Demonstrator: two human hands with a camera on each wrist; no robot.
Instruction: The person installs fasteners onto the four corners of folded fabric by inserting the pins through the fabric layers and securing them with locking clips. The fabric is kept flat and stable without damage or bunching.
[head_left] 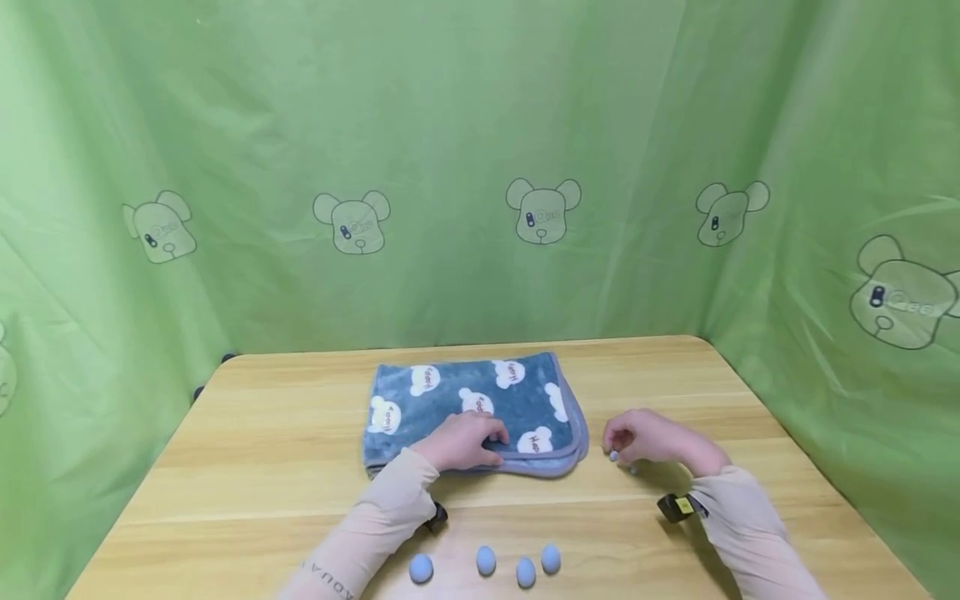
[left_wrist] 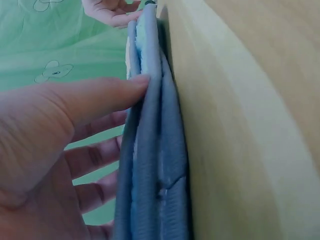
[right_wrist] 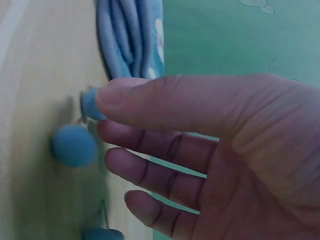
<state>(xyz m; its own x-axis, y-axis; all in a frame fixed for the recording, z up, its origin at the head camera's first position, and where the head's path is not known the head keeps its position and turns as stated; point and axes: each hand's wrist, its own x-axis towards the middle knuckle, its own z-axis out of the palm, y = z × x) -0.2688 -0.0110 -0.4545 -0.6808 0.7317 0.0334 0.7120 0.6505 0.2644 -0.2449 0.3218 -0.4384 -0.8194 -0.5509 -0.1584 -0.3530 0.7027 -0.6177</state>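
Note:
A folded blue fleece blanket (head_left: 450, 383) with white bear heads lies on the table, its grey-blue trim towards the near side. My left hand (head_left: 461, 440) rests on its near edge. In the left wrist view the thumb touches the trimmed layers while the other fingers lie loosely over the top side. To the right of the blanket, my right hand (head_left: 651, 437) pinches a small blue ball (right_wrist: 92, 104) low over the tabletop. Another blue ball (right_wrist: 75, 145) is close by its fingertips, and a further blue piece (right_wrist: 102, 234) shows at the lower edge of that view.
Several blue egg-shaped balls (head_left: 486, 561) lie in a loose row at the near side of the wooden table (head_left: 262, 467). Green curtains (head_left: 450, 275) with bear drawings hang behind the table and on both sides.

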